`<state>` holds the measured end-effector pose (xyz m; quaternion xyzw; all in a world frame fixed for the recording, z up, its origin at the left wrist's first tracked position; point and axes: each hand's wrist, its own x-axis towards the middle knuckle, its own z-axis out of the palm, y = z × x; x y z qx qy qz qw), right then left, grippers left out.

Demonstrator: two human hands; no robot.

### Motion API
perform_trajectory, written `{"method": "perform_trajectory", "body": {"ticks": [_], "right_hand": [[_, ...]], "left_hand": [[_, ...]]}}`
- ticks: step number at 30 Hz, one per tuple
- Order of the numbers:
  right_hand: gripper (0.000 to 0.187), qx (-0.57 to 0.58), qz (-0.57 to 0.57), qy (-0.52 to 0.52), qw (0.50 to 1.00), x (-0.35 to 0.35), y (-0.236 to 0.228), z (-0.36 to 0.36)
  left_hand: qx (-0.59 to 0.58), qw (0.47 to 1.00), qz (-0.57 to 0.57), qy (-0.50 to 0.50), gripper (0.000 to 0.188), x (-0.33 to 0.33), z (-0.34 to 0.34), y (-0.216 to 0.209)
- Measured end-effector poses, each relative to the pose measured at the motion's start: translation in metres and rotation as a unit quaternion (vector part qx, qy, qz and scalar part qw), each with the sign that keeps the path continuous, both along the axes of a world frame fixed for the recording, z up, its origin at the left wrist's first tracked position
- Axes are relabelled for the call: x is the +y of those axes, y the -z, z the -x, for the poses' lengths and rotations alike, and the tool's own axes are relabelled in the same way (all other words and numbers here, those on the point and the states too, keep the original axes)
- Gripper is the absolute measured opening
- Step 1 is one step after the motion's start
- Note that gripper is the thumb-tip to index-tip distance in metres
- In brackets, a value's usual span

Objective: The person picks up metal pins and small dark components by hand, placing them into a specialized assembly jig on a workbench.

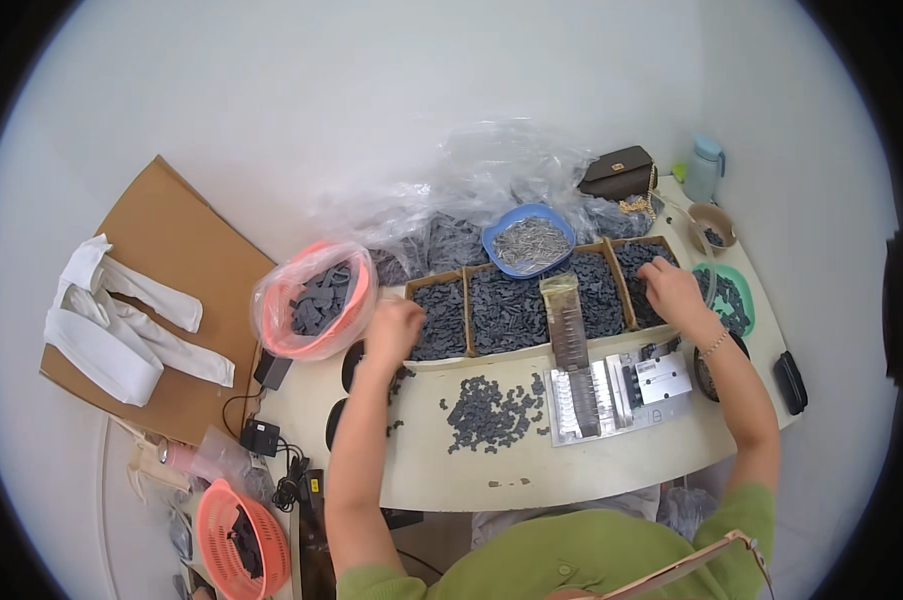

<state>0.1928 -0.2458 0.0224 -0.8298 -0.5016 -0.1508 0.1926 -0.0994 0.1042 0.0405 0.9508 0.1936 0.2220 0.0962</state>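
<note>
My left hand [393, 330] curled, fingers closed among dark parts at the left cardboard tray [439, 318], my right hand [673, 292] spread open on the right tray [639, 283], loose parts pile [491, 412] near me, metal jig [583, 385] long axis running near-to-far

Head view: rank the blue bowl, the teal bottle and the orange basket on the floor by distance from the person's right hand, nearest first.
From the right hand:
1. Blue bowl, up and to its left, behind the boxes.
2. Teal bottle, at the far right corner of the table.
3. Orange basket, on the floor at far lower left.
</note>
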Motion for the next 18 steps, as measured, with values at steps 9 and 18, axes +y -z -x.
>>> {"method": "perform_trajectory", "body": {"ticks": [9,18], "right_hand": [[0.013,0.12,-0.081,-0.098,0.985,-0.021,-0.031,0.043],[0.021,0.193,-0.059,-0.23,0.952,-0.022,-0.007,0.107]], "left_hand": [[-0.032,0.999,-0.018,0.013,0.015,-0.014,-0.018,0.042],[0.025,0.915,0.362,0.176,0.019,-0.199,-0.001,0.044]]}}
